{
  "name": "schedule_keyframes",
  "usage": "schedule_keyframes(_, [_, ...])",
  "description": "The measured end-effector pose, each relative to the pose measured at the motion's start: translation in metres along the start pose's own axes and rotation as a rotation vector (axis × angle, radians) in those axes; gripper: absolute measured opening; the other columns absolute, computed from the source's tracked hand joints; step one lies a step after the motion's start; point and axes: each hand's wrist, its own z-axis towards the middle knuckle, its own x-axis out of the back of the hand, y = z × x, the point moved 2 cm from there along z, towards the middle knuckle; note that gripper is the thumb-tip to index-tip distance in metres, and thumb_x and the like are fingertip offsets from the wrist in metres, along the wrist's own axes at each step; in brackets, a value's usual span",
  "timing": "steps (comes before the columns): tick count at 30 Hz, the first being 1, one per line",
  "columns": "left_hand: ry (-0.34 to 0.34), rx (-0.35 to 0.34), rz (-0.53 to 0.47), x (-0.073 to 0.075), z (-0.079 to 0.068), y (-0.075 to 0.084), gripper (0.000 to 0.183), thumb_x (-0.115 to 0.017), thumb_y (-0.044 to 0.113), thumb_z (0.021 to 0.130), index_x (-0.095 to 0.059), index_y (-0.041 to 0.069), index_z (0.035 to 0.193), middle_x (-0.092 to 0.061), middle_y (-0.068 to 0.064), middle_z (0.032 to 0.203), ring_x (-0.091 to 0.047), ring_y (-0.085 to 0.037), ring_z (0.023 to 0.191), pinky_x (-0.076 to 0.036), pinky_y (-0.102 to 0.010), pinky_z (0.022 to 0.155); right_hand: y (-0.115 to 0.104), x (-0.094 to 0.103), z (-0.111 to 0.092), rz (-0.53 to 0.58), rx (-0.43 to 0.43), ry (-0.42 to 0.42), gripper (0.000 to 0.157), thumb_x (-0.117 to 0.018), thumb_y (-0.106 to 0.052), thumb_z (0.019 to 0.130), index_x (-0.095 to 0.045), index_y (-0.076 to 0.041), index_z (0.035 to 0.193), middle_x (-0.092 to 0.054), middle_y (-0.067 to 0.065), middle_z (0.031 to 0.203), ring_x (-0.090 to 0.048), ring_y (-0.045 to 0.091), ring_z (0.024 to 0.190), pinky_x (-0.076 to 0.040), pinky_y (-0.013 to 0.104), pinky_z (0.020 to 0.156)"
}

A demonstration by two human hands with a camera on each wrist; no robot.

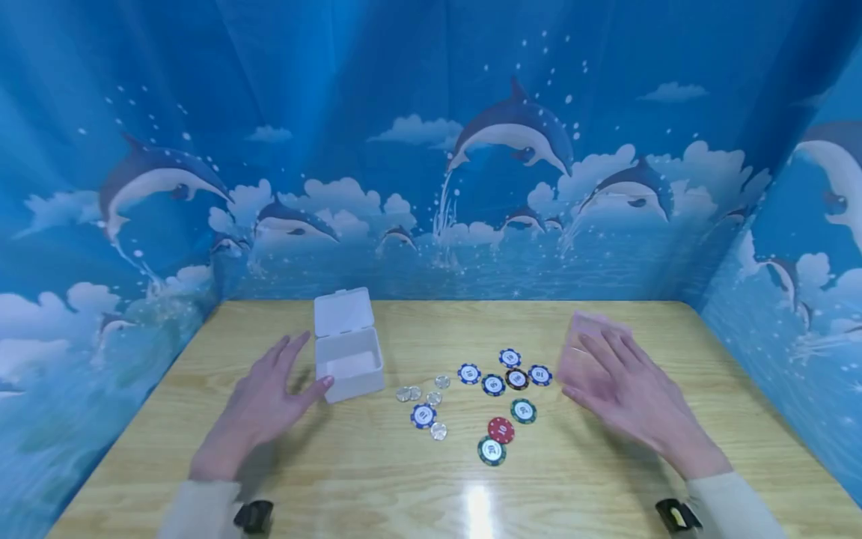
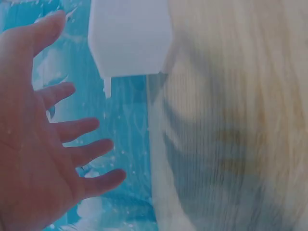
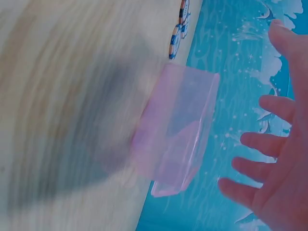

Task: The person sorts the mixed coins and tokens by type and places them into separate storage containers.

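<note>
My left hand (image 1: 269, 393) hovers at the left side of a white plastic box (image 1: 353, 385), fingers spread and holding nothing. The box stands with its hinged lid (image 1: 343, 312) tipped back. In the left wrist view, a gap shows between the hand (image 2: 43, 144) and the white box (image 2: 130, 38). My right hand (image 1: 636, 393) is above and beside a translucent pink box (image 1: 571, 358), partly hiding it in the head view. The right wrist view shows the pink box (image 3: 168, 125) apart from the spread, bare fingers (image 3: 262, 142).
Between the boxes lie poker chips: several blue ones (image 1: 469, 373), a black one (image 1: 517, 379), a red one (image 1: 501, 430) overlapping a green one (image 1: 491, 451), and another green one (image 1: 523, 410). Several silver coins (image 1: 442, 382) surround a blue chip (image 1: 423, 415). A dolphin-print curtain (image 1: 417, 180) borders the wooden table (image 1: 377, 486).
</note>
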Motion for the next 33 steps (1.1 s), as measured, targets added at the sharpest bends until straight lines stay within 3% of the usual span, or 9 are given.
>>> schedule_keyframes(4, [-0.037, 0.034, -0.073, 0.003, 0.002, -0.009, 0.093, -0.048, 0.07, 0.097, -0.015, 0.014, 0.165, -0.019, -0.032, 0.165, -0.029, -0.06, 0.144, -0.029, -0.082, 0.106, -0.008, 0.0, 0.006, 0.054, 0.052, 0.049, 0.084, -0.073, -0.054, 0.089, -0.039, -0.018, 0.158, -0.038, 0.017, 0.163, -0.04, 0.044, 0.144, -0.052, 0.07, 0.09])
schedule_keyframes(6, [-0.057, 0.053, -0.115, 0.002, 0.002, -0.01, 0.095, -0.05, 0.069, 0.097, -0.012, 0.016, 0.165, -0.019, -0.032, 0.165, -0.03, -0.059, 0.144, -0.03, -0.081, 0.106, -0.013, -0.001, 0.009, 0.099, 0.095, 0.077, 0.08, -0.077, -0.048, 0.088, -0.046, -0.015, 0.154, -0.045, 0.016, 0.158, -0.045, 0.042, 0.141, -0.055, 0.067, 0.088])
schedule_keyframes(11, [-0.1, 0.086, -0.221, -0.001, 0.005, -0.011, 0.098, -0.054, 0.067, 0.097, -0.006, 0.016, 0.166, -0.023, -0.032, 0.164, -0.036, -0.058, 0.142, -0.038, -0.078, 0.104, -0.028, -0.009, 0.017, 0.217, 0.119, 0.064, 0.066, -0.075, -0.041, 0.092, -0.054, -0.013, 0.147, -0.057, 0.016, 0.148, -0.054, 0.041, 0.135, -0.047, 0.066, 0.105])
schedule_keyframes(20, [-0.139, 0.095, -0.305, -0.011, 0.014, -0.006, 0.099, -0.059, 0.064, 0.095, -0.011, 0.013, 0.165, -0.03, -0.031, 0.162, -0.042, -0.054, 0.141, -0.039, -0.074, 0.107, -0.058, -0.03, 0.039, 0.449, 0.081, -0.083, 0.06, -0.071, -0.046, 0.095, -0.055, -0.02, 0.146, -0.06, 0.005, 0.147, -0.058, 0.032, 0.135, -0.052, 0.055, 0.106])
schedule_keyframes(33, [-0.179, 0.101, -0.349, -0.018, 0.021, -0.001, 0.099, -0.061, 0.061, 0.095, -0.01, 0.012, 0.165, -0.032, -0.028, 0.162, -0.048, -0.05, 0.139, -0.041, -0.068, 0.11, -0.075, -0.052, 0.062, 0.555, 0.002, -0.206, 0.059, -0.073, -0.047, 0.093, -0.058, -0.021, 0.144, -0.062, -0.002, 0.145, -0.062, 0.027, 0.13, -0.054, 0.052, 0.104])
